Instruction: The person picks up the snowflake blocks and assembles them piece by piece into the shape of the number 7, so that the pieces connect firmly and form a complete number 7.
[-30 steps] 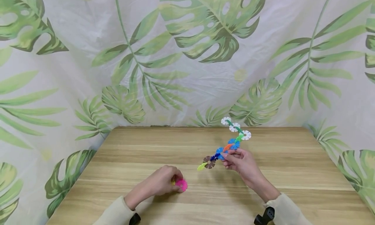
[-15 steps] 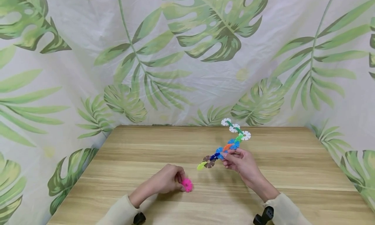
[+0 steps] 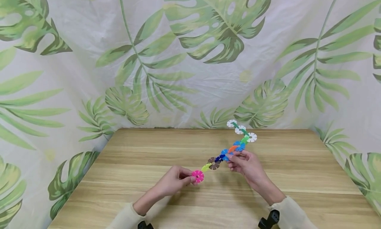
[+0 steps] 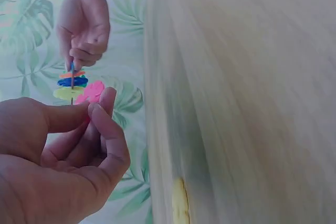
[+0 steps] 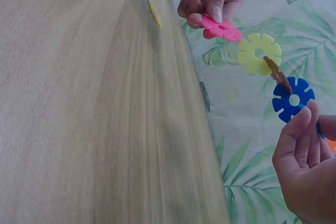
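Here, a pink disc, a notched plastic flower shape, is pinched between the thumb and forefinger of the left hand, lifted clear of the wooden counter. It sits just beside the yellow-green disc that ends a chain of interlocked discs; whether the two touch cannot be told. In the right wrist view the pink disc lies close to the yellow disc's rim with a narrow gap showing. From that yellow-green end the chain runs up and away through brown, dark blue, orange, light blue and green pieces to three white discs at its far tip, above the counter's back edge. The right hand grips the chain near its middle, fingers curled round the blue and orange pieces, holding it in the air. Both forearms wear pale sleeves. Behind the counter hangs a white curtain printed with large green leaves.
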The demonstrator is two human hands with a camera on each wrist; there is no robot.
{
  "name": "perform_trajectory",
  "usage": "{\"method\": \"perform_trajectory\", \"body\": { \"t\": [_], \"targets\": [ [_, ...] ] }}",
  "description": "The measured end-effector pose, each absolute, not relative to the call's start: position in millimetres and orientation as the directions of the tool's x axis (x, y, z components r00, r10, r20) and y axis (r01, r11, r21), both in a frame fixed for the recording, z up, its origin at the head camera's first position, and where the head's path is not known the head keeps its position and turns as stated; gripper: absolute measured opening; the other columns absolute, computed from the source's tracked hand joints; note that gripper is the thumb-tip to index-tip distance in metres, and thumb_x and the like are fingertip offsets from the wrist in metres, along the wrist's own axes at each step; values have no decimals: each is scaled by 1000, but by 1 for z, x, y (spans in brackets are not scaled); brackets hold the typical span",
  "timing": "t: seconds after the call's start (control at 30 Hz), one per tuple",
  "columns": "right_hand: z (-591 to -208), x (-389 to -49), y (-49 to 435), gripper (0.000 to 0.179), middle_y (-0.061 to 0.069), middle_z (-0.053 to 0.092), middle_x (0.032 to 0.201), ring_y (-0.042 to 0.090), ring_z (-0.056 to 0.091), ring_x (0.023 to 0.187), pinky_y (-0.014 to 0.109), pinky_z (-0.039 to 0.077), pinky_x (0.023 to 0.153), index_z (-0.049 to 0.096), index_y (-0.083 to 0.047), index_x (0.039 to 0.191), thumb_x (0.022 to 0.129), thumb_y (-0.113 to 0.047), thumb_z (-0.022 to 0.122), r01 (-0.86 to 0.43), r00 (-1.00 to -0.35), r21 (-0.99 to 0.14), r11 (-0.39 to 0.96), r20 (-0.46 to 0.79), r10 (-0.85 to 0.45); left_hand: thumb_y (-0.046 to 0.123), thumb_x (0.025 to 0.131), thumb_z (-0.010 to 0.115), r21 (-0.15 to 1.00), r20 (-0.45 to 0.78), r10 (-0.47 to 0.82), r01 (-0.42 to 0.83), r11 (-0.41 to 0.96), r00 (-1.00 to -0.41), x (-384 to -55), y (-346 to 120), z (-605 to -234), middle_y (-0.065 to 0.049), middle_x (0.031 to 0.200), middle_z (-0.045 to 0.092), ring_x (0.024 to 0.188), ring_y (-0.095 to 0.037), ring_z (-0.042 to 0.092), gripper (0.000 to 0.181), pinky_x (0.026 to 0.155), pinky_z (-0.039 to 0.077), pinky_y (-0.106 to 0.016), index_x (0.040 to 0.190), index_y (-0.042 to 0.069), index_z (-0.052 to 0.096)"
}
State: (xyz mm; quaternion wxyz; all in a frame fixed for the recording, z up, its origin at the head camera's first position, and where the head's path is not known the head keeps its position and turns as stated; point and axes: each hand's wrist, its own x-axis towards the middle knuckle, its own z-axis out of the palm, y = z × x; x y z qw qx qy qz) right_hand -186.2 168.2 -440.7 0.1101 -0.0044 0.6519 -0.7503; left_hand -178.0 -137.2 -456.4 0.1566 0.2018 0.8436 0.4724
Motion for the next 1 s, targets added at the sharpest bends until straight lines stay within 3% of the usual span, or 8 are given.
{"method": "perform_trajectory", "body": {
  "t": [0.13, 0.27, 0.53, 1.0],
  "targets": [
    [-440, -186, 169, 23, -1, 76, 90, 12, 71, 81, 27, 64, 78, 59, 2, 116, 102, -14, 69, 155, -977, -979, -134, -131, -171, 15, 105, 63, 911, -128, 474, 85, 403, -871, -178, -134, -456, -8, 77, 69, 65, -4, 51, 22, 57, 44, -16, 97, 3, 80],
    [-439, -186, 170, 22, 1, 76, 91, 12, 72, 81, 27, 64, 78, 58, 1, 114, 102, -14, 69, 157, -977, -978, -136, -134, -166, 15, 106, 62, 945, -171, 456, -14, 327, -873, -178, -134, -455, -18, 91, 77, 74, -7, 59, 23, 66, 53, -19, 103, -1, 79],
    [-437, -187, 172, 21, 2, 77, 92, 13, 72, 80, 28, 64, 77, 57, 0, 111, 102, -14, 70, 158, -978, -977, -143, -135, -162, 12, 105, 62, 964, -236, 451, -148, 222, -861, -179, -133, -451, -4, 88, 78, 78, -8, 59, 22, 66, 51, -17, 108, -6, 76],
    [-438, -187, 174, 16, 4, 77, 92, 12, 71, 80, 27, 64, 76, 58, -2, 108, 102, -13, 69, 148, -978, -977, -154, -121, -170, 9, 104, 61, 965, -258, 461, -209, 157, -849, -178, -132, -453, -3, 88, 79, 76, -7, 61, 22, 68, 53, -17, 109, -9, 73]
  ]
}}
